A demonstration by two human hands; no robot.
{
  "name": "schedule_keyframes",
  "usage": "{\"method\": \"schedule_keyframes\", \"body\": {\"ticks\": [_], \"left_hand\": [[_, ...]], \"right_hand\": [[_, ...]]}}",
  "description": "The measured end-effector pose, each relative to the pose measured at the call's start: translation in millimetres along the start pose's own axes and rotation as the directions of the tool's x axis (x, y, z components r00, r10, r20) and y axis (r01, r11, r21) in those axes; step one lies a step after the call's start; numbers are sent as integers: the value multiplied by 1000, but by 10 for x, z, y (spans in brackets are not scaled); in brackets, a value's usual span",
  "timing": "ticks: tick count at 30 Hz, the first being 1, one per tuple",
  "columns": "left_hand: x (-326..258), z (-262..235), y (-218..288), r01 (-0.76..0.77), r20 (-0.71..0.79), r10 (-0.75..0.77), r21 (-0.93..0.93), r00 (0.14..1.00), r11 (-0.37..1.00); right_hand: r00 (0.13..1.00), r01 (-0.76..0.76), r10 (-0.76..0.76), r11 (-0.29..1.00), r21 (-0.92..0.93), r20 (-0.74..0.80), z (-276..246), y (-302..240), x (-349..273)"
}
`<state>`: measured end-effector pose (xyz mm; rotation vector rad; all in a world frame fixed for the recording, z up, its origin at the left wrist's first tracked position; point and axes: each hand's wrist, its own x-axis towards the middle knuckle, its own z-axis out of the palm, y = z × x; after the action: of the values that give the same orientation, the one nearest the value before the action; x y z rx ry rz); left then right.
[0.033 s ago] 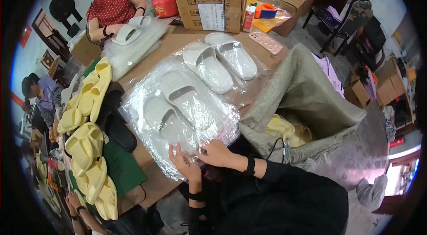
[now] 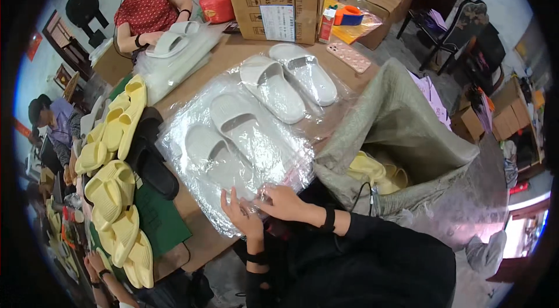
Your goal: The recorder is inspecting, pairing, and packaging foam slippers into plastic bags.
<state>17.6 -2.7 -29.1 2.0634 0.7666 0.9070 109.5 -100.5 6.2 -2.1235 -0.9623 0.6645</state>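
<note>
A pair of light grey slide slippers (image 2: 234, 120) lies inside a clear plastic bag (image 2: 174, 136) on the table in front of me. At the bag's near edge, my left hand (image 2: 243, 215) grips the film with some fingers raised against it. Close beside it, my right hand (image 2: 284, 202) is closed on the same edge, its fingertips pinched near a slipper's heel. The film's folds partly hide what lies between the fingers. Just beyond lies another grey pair (image 2: 303, 78) on clear plastic.
Yellow slippers (image 2: 109, 191) and black slippers (image 2: 156, 174) line the left. On the right stands an open woven sack (image 2: 402, 115) with yellow slippers inside. A cardboard box (image 2: 278, 2) and a pink phone case (image 2: 348, 57) lie farther back. A co-worker in red (image 2: 152, 5) handles grey slippers across the table.
My right hand has shifted very slightly at the bag's edge. Otherwise the scene looks the same.
</note>
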Motion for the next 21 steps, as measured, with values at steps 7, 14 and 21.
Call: {"method": "schedule_keyframes", "body": {"ticks": [7,14,21], "left_hand": [[-5,-9,-62,-108,41,105,79,994,991],[36,-121,-79,9,21,-5,-212,1000,977],[117,-575,446,-260,60,275,-190,959,947]], "right_hand": [[900,385,-423,886,-259,-105,463,208,-90],[897,435,-441,865,-248,37,95,-95,-225],[750,405,-616,716,-568,-242,-316,-286,-366]]}}
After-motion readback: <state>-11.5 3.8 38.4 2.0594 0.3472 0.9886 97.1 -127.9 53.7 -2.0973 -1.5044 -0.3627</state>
